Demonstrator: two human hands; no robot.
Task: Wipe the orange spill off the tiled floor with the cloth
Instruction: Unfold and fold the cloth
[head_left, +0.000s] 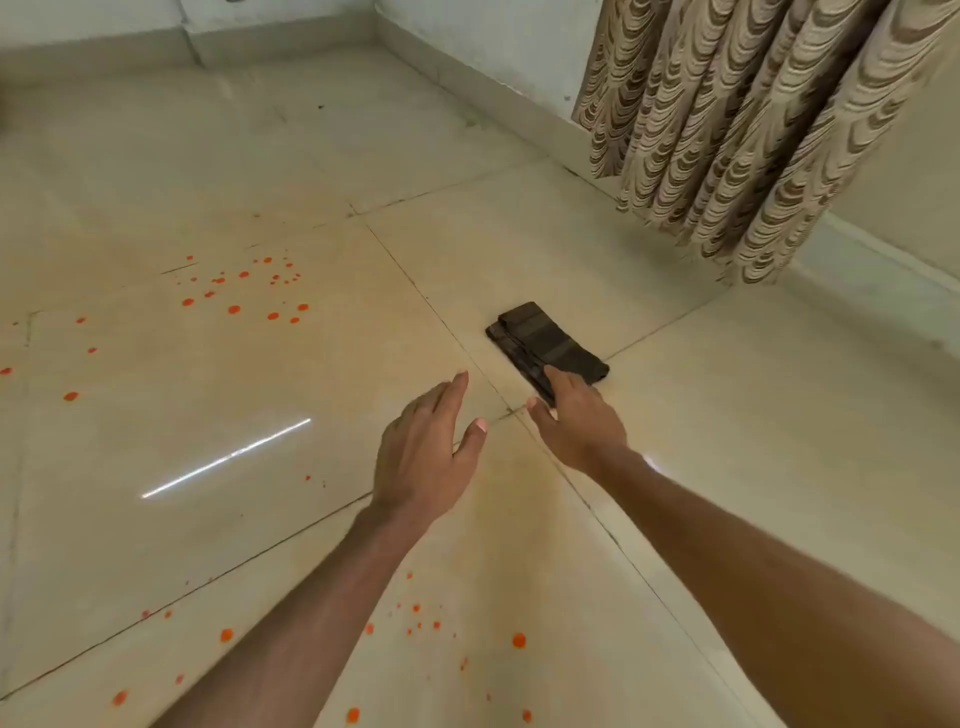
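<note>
Orange spill (518, 640) lies nearest, as scattered drops on the tiled floor (727, 467) beneath both forearms. A second patch of drops sits well apart on the far left, with strays between. Cloth (545, 338): dark, folded flat, lying on the floor ahead and right of centre, near a patterned curtain (753, 130), apart from every drop. Right hand (582, 421): fingers laid straight on the cloth's near end, thumb spread to the side, not closed round it. Left hand (421, 452): fingers straight and together, holding nothing, just beside the right hand, above bare tile. Step in hand, as judged: picking up the cloth. Recommended: close thumb and fingers over the folded end so the folds stay together as a pad. Lift rather than drag, then begin on the nearest drops and wipe inward so they do not smear across the tile joints. Containers: none in view, so no bucket or basin for rinsing and no contents to report.
</note>
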